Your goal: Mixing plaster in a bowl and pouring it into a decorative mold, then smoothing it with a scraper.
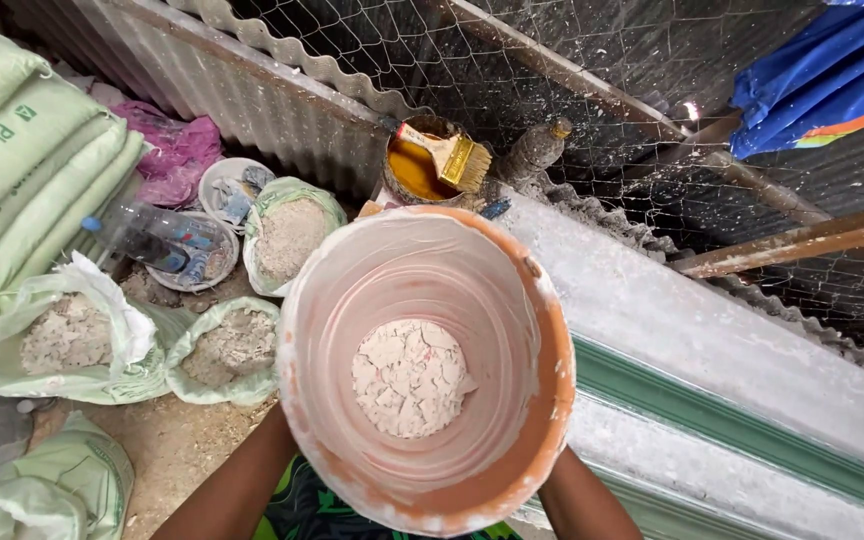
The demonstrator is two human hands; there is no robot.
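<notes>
Orange bucket (512, 300) between both forearms, hands hidden, grip unclear; pale green sacks (12, 160) stacked far left, open bags (62, 340) near.

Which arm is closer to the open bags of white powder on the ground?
Left. The left arm reaches up beside the powder bags on the ground; the right arm is across the bucket, far from them.

- A rough outdoor work yard or shed for plaster or building work is shown.
- Corrugated metal sheets (252, 100) and wire mesh (552, 60) are seen as walls.
- Stacked green sacks (12, 160) and open bags of grey-white powder (72, 335) are set on a dirt floor (177, 440).
- A brush (447, 153) is laid over a tin (414, 172).
</notes>
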